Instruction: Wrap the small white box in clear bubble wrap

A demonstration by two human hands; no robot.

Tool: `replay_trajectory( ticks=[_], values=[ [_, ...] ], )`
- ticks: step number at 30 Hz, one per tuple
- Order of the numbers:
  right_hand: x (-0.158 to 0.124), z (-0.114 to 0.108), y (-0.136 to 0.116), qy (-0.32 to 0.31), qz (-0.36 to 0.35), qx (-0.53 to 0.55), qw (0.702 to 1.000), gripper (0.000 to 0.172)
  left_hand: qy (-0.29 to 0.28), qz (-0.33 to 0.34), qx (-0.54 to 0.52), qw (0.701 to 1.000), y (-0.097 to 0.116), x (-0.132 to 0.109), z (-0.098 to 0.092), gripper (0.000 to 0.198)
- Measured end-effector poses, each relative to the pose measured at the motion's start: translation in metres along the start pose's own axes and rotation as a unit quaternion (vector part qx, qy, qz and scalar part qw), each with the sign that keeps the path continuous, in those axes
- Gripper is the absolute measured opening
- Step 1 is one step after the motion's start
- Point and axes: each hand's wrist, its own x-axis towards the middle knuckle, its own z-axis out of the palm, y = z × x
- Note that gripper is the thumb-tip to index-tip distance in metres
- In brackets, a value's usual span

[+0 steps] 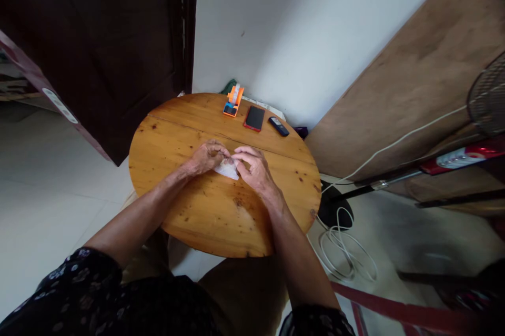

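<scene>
A small white, partly see-through packet (228, 170) lies at the middle of the round wooden table (205, 220). My left hand (208, 157) pinches its upper left part between thumb and fingers. On the other side, my right hand (253, 166) has its thumb and fingertips closed on the packet's upper right edge. Both sets of fingertips nearly meet at the top of the packet. What is inside it is too small to make out.
Toward the back of the table stand an orange tape dispenser (234, 100), a dark phone with a red edge (254, 118) and a dark handset (278, 126). A white wall rises behind. Coiled white cable (343, 252) and a fan (489, 99) are at the right.
</scene>
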Motion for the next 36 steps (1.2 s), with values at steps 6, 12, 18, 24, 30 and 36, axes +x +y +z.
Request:
replay_trajectory(
  ticks=[6, 12, 18, 24, 30, 36],
  values=[
    [-0.001, 0.000, 0.001, -0.004, 0.022, -0.011, 1.000, 0.024, -0.005, -0.010, -0.011, 1.000, 0.005, -0.002, -0.001, 0.021],
    [0.000, -0.002, -0.001, -0.009, 0.039, 0.012, 0.999, 0.022, -0.008, -0.048, -0.072, 0.996, 0.011, -0.003, -0.005, 0.015],
    [0.002, -0.007, 0.003, 0.082, 0.070, 0.051, 0.993, 0.021, 0.081, -0.135, -0.221, 0.963, 0.007, 0.000, -0.007, 0.021],
    [0.003, -0.008, 0.011, 0.115, 0.103, 0.078, 0.985, 0.019, 0.150, -0.172, -0.295, 0.928, -0.003, 0.005, -0.012, 0.022],
    [0.002, -0.009, 0.002, 0.046, 0.068, 0.115, 0.990, 0.018, 0.074, -0.172, -0.264, 0.946, 0.006, 0.000, -0.007, 0.020],
    [0.002, -0.008, -0.001, 0.001, 0.058, 0.108, 0.992, 0.019, 0.007, -0.196, -0.227, 0.954, 0.012, -0.004, 0.001, 0.018]
  ],
)
